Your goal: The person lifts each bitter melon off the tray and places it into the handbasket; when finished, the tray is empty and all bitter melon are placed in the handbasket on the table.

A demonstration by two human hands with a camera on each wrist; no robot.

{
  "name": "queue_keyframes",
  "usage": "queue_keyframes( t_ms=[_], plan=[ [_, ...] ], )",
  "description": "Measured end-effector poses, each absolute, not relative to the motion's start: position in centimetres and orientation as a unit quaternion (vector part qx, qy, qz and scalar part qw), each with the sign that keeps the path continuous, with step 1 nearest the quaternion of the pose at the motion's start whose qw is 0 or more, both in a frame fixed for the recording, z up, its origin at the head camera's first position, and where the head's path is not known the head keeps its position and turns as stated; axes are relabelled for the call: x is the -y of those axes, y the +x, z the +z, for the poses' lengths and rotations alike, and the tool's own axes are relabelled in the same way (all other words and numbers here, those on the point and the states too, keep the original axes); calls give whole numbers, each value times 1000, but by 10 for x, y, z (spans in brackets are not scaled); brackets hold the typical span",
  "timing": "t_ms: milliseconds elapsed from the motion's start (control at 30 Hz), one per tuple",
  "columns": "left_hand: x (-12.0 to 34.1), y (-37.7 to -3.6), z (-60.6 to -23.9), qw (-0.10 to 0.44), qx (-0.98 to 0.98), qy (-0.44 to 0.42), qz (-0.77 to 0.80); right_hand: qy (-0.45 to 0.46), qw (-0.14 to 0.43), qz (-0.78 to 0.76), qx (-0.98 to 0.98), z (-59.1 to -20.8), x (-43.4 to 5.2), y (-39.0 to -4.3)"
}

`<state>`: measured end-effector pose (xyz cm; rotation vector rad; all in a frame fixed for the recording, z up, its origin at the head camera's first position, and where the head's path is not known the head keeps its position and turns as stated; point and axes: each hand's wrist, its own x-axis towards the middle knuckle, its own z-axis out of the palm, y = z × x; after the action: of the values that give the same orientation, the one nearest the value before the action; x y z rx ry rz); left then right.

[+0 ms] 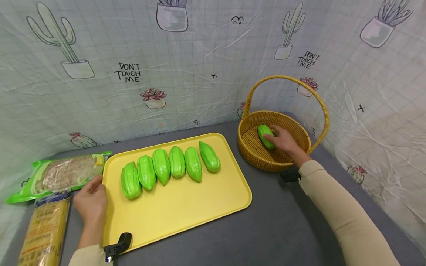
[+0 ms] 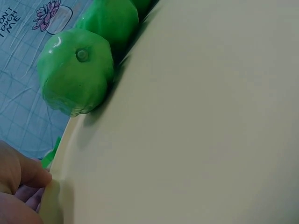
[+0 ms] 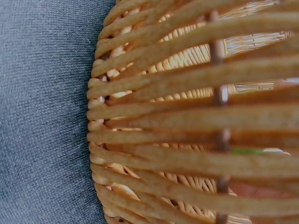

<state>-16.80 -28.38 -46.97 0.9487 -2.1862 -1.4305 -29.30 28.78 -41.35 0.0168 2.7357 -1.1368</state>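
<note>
On the yellow tray several glossy, ridged green papayas lie side by side, most along its far half. My left hand is at the tray's left edge, and in the left wrist view a fingertip presses the rim with other fingers behind it. My right hand reaches into a wicker basket and holds a green papaya against the basket floor, thumb and fingers about it. Basket weave fills most of the right wrist view and hides nearly all of that hand.
The basket's tall arched handle rises above the right hand. A green-edged bag and a yellow package lie left of the tray. A printed cloth hangs behind, and the grey surface runs along the front.
</note>
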Motion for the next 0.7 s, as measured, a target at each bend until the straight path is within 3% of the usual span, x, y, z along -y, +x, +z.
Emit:
queue_keyframes(
  t_ms=[200, 700],
  plan=[
    [284, -168, -470, 182, 777, 332, -502, 1, 75, -378, -923, -413, -288, -289],
    [282, -168, -469, 181, 776, 337, -501, -80, -62, -398, -912, -396, -248, -273]
  ],
)
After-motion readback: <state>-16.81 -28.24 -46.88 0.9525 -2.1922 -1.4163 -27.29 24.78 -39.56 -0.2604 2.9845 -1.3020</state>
